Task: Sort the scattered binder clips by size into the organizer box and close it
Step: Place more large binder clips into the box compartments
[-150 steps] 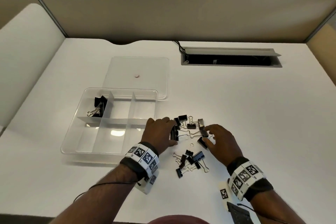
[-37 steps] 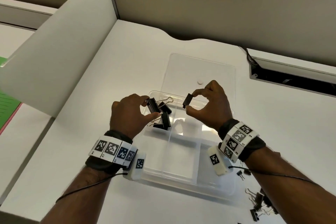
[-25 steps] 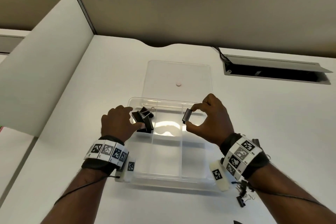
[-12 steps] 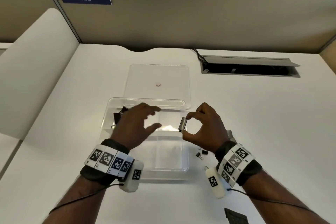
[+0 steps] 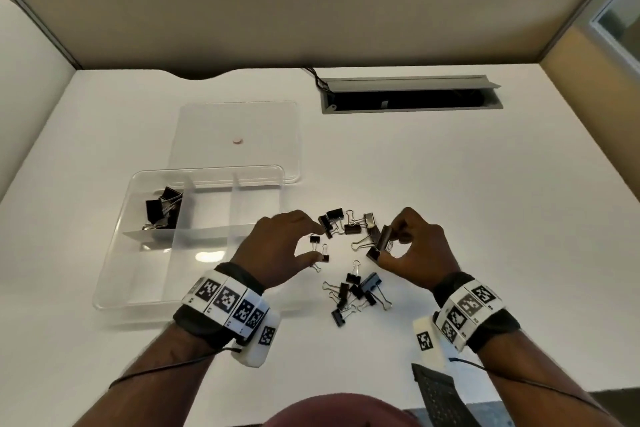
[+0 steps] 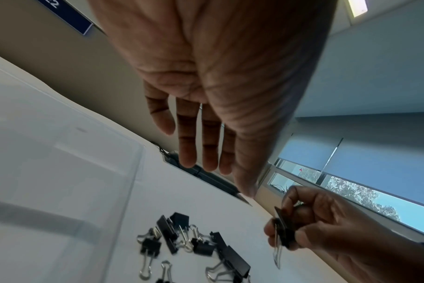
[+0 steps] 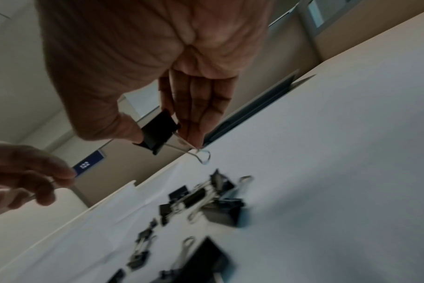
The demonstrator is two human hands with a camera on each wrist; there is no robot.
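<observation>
Right hand (image 5: 414, 255) pinches a large black metal binder clip (image 5: 381, 242) above the scattered black clips (image 5: 353, 291) on the white counter (image 5: 450, 184). Left hand (image 5: 277, 253) hovers relaxed, holding nothing. Clear plastic organizer box (image 5: 114, 274) lies open at left.

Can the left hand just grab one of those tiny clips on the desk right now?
Probably yes. The left hand is open and holds nothing, and its thumb tip is right beside a tiny clip on the desk. Nothing lies over that clip.
</observation>
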